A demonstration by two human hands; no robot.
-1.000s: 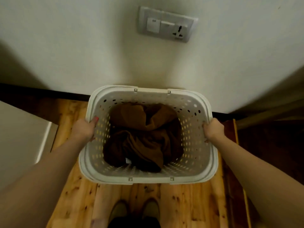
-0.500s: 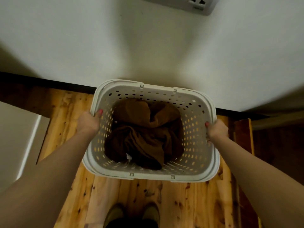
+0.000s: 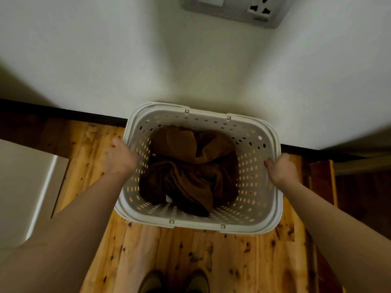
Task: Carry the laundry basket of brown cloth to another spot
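Observation:
A white perforated laundry basket (image 3: 211,224) sits low over the wooden floor, its far side close to the wall. Crumpled brown cloth (image 3: 190,172) fills its bottom. My left hand (image 3: 119,158) presses against the basket's left side, fingers tucked at the rim and thumb pointing up, off the rim; the hand is blurred. My right hand (image 3: 281,168) grips the right rim, with its red-nailed thumb on the edge.
A pale wall with a dark baseboard (image 3: 63,112) stands right behind the basket, and a socket plate (image 3: 234,9) is high on it. A white panel (image 3: 23,187) lies at the left. A dark wooden piece (image 3: 321,180) is at the right. My feet (image 3: 175,282) are below.
The basket has gone lower and nearer to the wall and baseboard. My left thumb has come off the rim. The view has tilted down, so the socket plate sits at the top edge.

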